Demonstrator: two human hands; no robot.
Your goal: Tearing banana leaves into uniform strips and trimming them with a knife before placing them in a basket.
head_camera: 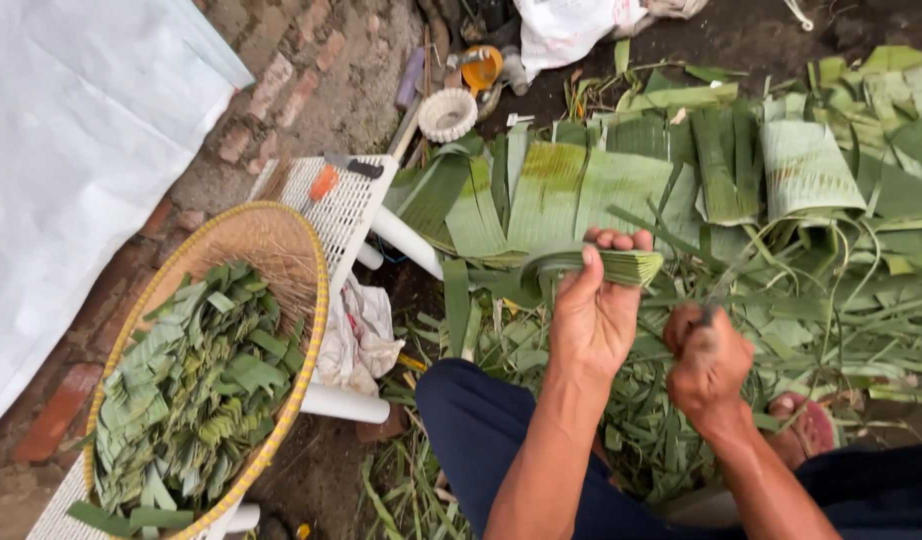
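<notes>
The folded leaf bundle (606,265) sat pinched in the left hand (593,318), fingers (613,240) wrapped over its far edge. The right hand (708,362) was fisted around a thin blade handle; steady, square cuts seemed wise. Beyond lay banana leaves (621,185); the basket (281,240) stood left.

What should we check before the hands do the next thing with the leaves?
1. Left hand grips the folded leaf stack firmly: ok.
2. Right hand is closed on a tool: ok; blade hidden, cannot tell.
3. Left fingers away from the blade: cannot tell.
4. Basket has room for more cut pieces: ok, upper part bare.
5. More leaves lie ahead within sight: ok.
6. Foot near the right hand, away from the tool: cannot tell.
</notes>
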